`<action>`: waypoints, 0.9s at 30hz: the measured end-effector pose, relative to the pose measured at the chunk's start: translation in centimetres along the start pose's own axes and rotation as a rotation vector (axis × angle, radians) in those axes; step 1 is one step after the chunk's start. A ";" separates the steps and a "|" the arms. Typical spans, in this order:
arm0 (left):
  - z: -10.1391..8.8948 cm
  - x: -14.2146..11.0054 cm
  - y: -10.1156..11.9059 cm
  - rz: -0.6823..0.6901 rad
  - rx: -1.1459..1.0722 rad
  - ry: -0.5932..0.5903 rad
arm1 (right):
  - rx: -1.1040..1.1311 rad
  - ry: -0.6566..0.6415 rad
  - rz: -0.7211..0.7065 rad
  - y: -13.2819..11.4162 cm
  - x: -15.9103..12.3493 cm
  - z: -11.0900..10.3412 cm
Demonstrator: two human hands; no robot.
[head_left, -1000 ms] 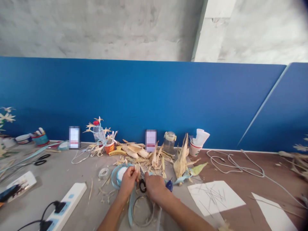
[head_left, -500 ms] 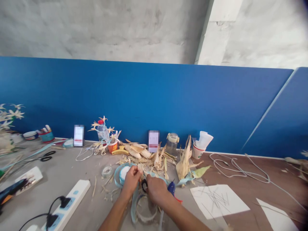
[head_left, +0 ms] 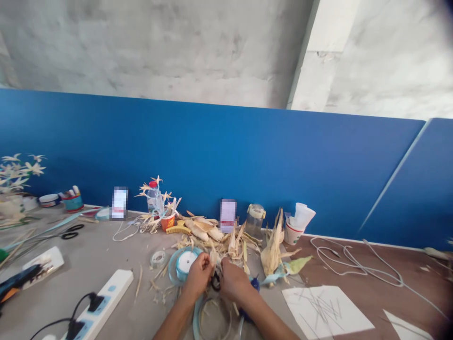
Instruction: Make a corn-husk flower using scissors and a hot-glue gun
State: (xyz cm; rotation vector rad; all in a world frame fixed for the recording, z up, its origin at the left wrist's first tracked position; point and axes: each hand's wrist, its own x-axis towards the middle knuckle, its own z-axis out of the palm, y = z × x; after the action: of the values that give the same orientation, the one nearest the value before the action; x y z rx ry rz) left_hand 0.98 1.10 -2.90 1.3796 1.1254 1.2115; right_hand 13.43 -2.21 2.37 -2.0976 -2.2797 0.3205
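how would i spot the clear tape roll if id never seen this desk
Find the white power strip on the gray desk, then look up and right. The tape roll sits left of the blue ribbon spool; unlike that solid-faced spool, it is a translucent ring.

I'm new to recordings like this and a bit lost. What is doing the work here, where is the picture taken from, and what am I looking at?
There is no machine: the left hand and right hand are a person's own, bare. The camera is worn on their head, looking forward and down. On the table are pale dry husks, a blue ribbon roll, a white power strip and a paper sheet with thin sticks on it. The left fingertips seem to pinch a pale scrap; I cannot tell what the right hand holds.
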 end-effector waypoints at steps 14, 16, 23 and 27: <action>-0.4 0.4 0.0 -0.028 0.010 0.085 | -0.073 0.378 -0.131 1.3 0.4 -2.4; -0.5 0.6 -0.3 -0.039 0.001 0.086 | -0.053 0.310 -0.176 0.6 0.2 -1.9; -0.7 0.7 -0.6 -0.022 0.024 0.097 | -0.069 0.076 -0.036 -0.9 0.1 -0.1; -0.7 0.5 0.0 -0.034 0.015 0.078 | -0.058 0.066 -0.024 -1.5 1.0 0.2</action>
State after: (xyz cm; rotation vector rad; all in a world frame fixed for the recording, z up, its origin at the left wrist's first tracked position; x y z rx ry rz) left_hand 0.29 1.67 -2.79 1.3294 1.2095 1.2435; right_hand 11.79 -1.35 2.31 -2.0729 -2.3021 0.1836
